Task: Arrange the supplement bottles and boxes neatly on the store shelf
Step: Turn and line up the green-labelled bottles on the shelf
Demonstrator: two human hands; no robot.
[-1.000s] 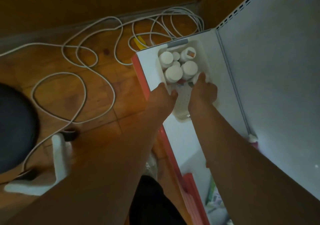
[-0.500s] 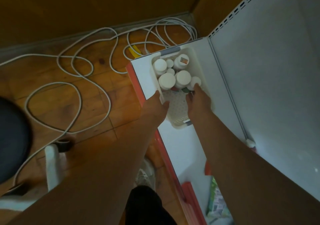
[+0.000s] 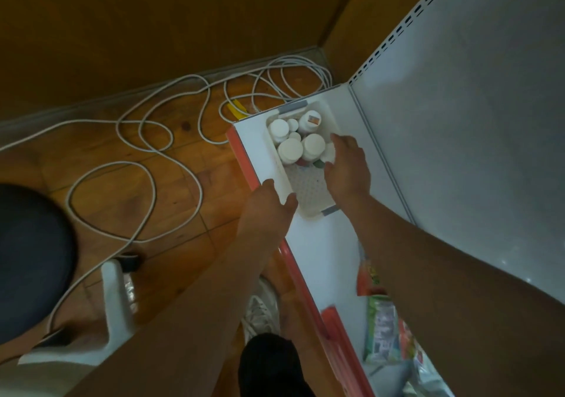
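Observation:
A white plastic basket (image 3: 311,211) sits at the far end of the white store shelf (image 3: 324,253). Several white-capped supplement bottles (image 3: 290,149) stand crowded in its far half. My left hand (image 3: 269,204) grips the basket's near left rim, thumb inside. My right hand (image 3: 347,164) reaches into the basket, and its fingers curl round a white bottle (image 3: 329,154) at the right of the cluster. The bottle is mostly hidden by the fingers. Green and orange boxes and packets (image 3: 382,332) lie on the shelf under my right forearm.
The shelf has a red front edge (image 3: 293,262) and a white perforated back panel (image 3: 458,127). White cable (image 3: 137,164) loops over the wooden floor at left. A black stool seat (image 3: 27,256) and a white stool leg (image 3: 117,308) are at lower left. My shoe (image 3: 260,308) is beside the shelf.
My right hand moved forward from the basket's right rim into the basket and closed round a white bottle. My left hand stayed on the left rim.

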